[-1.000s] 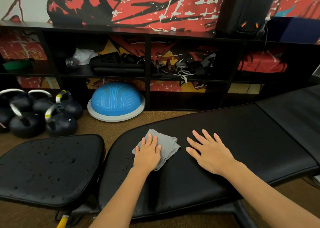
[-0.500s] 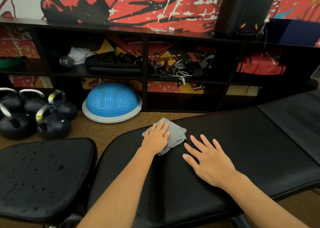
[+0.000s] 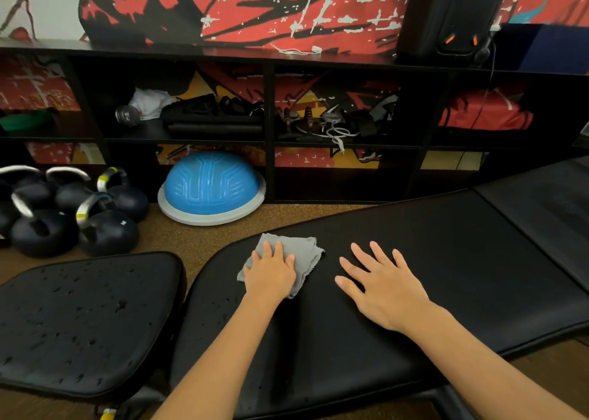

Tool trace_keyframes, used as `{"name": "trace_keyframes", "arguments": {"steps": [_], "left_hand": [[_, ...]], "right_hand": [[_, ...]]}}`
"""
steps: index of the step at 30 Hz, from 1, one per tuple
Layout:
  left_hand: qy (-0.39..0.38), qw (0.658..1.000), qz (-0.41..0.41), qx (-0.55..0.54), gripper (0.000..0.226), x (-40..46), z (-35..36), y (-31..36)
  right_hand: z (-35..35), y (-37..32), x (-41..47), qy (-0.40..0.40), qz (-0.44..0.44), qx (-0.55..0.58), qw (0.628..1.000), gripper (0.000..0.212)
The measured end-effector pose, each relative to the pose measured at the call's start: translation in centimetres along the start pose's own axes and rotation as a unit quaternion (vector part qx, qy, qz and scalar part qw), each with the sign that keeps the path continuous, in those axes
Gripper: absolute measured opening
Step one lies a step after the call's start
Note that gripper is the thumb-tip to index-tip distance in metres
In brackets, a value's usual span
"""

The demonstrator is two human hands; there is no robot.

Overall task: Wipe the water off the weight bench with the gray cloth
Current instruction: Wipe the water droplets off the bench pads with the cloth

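The black weight bench back pad runs from the middle to the right. Its separate seat pad lies at the lower left, dotted with water drops. A few drops also show on the back pad's near left part. The gray cloth lies crumpled near the back pad's far left edge. My left hand presses flat on the cloth with straight fingers. My right hand rests flat on the bare pad just right of the cloth, fingers spread.
Several black kettlebells and a blue balance dome sit on the brown floor beyond the bench. A black shelf unit with gear lines the painted wall. A second black pad adjoins at the far right.
My left hand slid the cloth toward the pad's far edge, then back toward me and leftward. My right hand stayed flat on the pad.
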State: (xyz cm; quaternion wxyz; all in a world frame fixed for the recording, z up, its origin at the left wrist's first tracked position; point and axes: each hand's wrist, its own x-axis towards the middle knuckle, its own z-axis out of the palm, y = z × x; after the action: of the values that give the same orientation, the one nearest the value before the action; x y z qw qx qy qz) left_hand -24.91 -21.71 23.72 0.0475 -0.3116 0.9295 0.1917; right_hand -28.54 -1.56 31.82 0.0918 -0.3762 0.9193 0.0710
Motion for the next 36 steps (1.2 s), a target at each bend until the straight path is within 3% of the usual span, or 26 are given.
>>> {"name": "trace_keyframes", "arguments": {"steps": [2,8,17,23,27,36], "left_hand": [[0.001,0.999,0.040,0.036,0.052,-0.3,0.4,0.3],[0.002,0.995,0.096,-0.029,0.052,0.6,-1.3,3.1],[-0.021,0.998,-0.021,-0.057,0.053,3.7,-2.0,0.7],[-0.007,0.996,-0.073,-0.059,0.053,1.6,-1.5,-0.1],[-0.008,0.995,-0.082,-0.060,0.054,-0.8,-0.9,0.4],[-0.001,0.998,0.010,-0.061,0.052,-0.8,-0.6,1.2]], "right_hand": [[0.0,-0.1,0.0,0.002,0.000,-0.001,1.000,0.058],[0.0,-0.1,0.2,0.007,0.000,0.003,1.000,0.057],[0.0,0.0,0.2,0.002,0.000,-0.002,1.000,0.058],[0.0,-0.3,0.2,0.006,0.001,0.004,1.000,0.080],[-0.1,-0.4,0.2,0.004,0.006,-0.005,1.000,0.058],[-0.2,-0.5,0.3,-0.006,0.008,-0.010,1.000,0.056]]}}
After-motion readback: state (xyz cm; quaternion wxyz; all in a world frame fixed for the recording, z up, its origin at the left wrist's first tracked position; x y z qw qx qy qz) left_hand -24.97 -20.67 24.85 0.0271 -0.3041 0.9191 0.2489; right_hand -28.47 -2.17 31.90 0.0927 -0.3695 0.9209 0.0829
